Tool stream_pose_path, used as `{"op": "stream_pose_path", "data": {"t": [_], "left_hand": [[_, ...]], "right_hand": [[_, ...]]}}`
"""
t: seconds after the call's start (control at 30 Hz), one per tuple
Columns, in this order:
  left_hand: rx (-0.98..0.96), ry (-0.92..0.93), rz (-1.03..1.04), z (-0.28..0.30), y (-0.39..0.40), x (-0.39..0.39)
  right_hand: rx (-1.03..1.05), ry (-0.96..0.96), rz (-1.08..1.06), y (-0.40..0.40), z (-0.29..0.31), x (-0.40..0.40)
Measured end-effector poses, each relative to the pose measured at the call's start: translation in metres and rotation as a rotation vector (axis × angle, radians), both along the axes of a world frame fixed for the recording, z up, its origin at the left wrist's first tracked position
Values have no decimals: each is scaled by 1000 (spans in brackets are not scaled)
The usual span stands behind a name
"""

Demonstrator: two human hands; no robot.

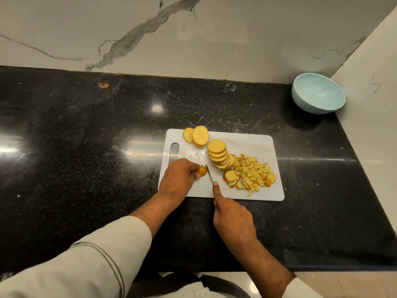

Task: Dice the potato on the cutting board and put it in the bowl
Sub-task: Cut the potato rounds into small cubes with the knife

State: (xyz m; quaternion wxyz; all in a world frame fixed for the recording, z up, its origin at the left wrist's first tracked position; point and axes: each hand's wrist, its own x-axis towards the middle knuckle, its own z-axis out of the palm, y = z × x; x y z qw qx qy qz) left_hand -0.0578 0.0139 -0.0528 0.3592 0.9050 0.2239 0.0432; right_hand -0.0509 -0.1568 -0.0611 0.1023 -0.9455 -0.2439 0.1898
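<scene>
A white cutting board [253, 143] lies on the black counter. My left hand [177, 179] pinches a small potato end piece [202, 170] at the board's left. My right hand [233, 216] grips a knife [209, 174], index finger along its spine, the blade just right of the end piece. A leaning row of round potato slices [218, 154] sits mid-board, and two more slices [198, 136] lie at the far edge. A heap of diced potato [251, 174] covers the board's right part. The light blue bowl [318, 94] stands at the far right corner, with nothing visible in it.
A marble wall runs behind the counter [86, 136] and another wall [373, 104] closes in the right side next to the bowl. A small orange scrap [104, 84] lies far left near the back wall. The counter's front edge is below my forearms.
</scene>
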Motion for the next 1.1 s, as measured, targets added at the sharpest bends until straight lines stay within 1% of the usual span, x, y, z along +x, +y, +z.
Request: {"op": "stream_pose_path", "data": {"t": [0.17,0.27,0.37,0.53,0.73,0.93,1.1], "left_hand": [[-12,27,5,2,2,1],[40,76,-51,2,2,5],[61,73,-85,3,1,7],[206,161,-166,7,-3,11],[307,200,-144,13,-11,18],[302,187,-123,10,-11,21],[312,183,-149,11,-8,18]], "right_hand": [[19,-7,-31,0,1,0],[32,-40,-38,0,2,0],[29,-66,-47,2,2,1],[-2,-81,-13,8,3,0],[-47,-103,32,16,4,-4],[-44,-85,80,24,3,-5],[-57,-88,115,44,3,21]]}}
